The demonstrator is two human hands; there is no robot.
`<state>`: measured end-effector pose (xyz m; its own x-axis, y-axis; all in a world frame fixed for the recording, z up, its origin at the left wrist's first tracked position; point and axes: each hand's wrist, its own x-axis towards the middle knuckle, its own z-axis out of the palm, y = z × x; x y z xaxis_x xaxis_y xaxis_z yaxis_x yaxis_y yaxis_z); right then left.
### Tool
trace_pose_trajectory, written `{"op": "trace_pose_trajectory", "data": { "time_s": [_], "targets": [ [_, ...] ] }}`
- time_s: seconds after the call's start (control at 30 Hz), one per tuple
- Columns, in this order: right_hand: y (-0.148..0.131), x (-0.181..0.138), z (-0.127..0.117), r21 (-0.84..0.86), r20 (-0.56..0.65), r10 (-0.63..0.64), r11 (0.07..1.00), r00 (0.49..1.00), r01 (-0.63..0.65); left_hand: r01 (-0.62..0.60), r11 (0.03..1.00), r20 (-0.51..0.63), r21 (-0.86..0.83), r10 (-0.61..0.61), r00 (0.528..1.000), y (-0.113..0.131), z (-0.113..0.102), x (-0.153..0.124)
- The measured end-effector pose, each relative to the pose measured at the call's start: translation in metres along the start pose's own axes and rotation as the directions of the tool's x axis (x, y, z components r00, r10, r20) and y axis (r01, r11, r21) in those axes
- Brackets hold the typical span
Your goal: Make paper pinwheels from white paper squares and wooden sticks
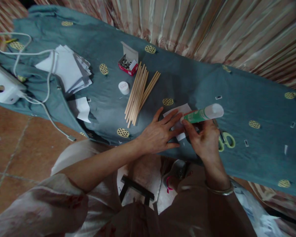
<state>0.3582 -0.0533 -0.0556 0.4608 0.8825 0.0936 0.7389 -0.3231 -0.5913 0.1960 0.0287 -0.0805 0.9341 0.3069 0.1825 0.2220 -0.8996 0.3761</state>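
Observation:
My left hand (160,133) lies flat with fingers spread on a small white paper piece (181,109), pinning it to the blue-grey cloth (249,98). My right hand (204,138) is closed round a green and white glue tube (203,114), whose tip touches the paper near my left fingertips. A bundle of wooden sticks (139,93) lies just left of my left hand. Green-handled scissors (225,140) rest on the cloth right beside my right hand, partly hidden by it.
A stack of white paper squares (69,67), a red box of pins (128,63), a small white cap (123,87) and another paper piece (83,108) lie on the cloth. A white device (2,87) with cable sits far left. Striped fabric hangs behind.

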Motion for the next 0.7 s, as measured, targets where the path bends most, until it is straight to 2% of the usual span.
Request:
{"op": "trace_pose_trajectory", "data": {
  "time_s": [0.43,0.7],
  "targets": [
    [-0.0034,0.0000,0.0038,0.014,-0.057,0.033,0.999,0.998,-0.032,0.002,0.997,0.041,0.074,-0.005,0.999,0.0013,-0.0033,-0.0005],
    [-0.0060,0.0019,0.0046,-0.030,-0.098,-0.015,0.999,0.995,0.013,0.010,0.998,0.028,0.069,-0.012,1.000,0.0011,-0.0026,-0.0004]
  ]
}}
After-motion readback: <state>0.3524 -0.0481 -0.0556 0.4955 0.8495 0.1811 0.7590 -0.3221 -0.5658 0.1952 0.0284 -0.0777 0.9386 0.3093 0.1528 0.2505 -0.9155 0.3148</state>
